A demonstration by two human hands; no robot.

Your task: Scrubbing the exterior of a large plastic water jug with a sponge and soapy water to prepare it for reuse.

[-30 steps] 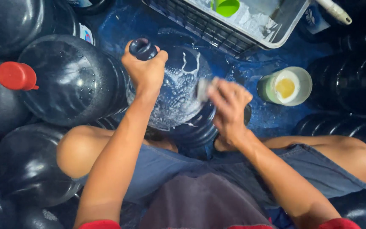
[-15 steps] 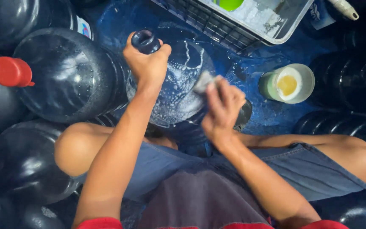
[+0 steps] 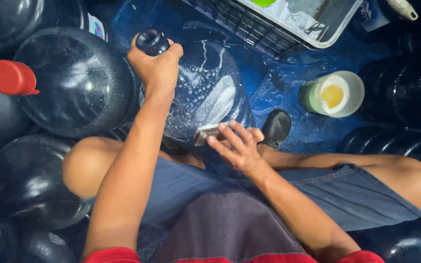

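Note:
A large blue water jug (image 3: pixel 210 92), streaked with white soap foam, stands between my knees. My left hand (image 3: pixel 158 65) is closed around its dark neck at the top. Lower down, my right hand (image 3: pixel 237 146) presses a small scrubbing sponge (image 3: pixel 205 134) flat against the jug's near side, fingers spread over it. I sit with both bare knees out to the sides, in blue shorts.
Several more dark blue jugs crowd the left side; one (image 3: pixel 10 78) has a red cap. More jugs line the right edge. A pale cup of yellowish liquid (image 3: pixel 332 93) stands on the wet blue floor. A crate holding a grey tray (image 3: pixel 288 24) is at the top.
My right hand with the sponge has slid down the jug's side toward me. My left hand has stayed on the neck.

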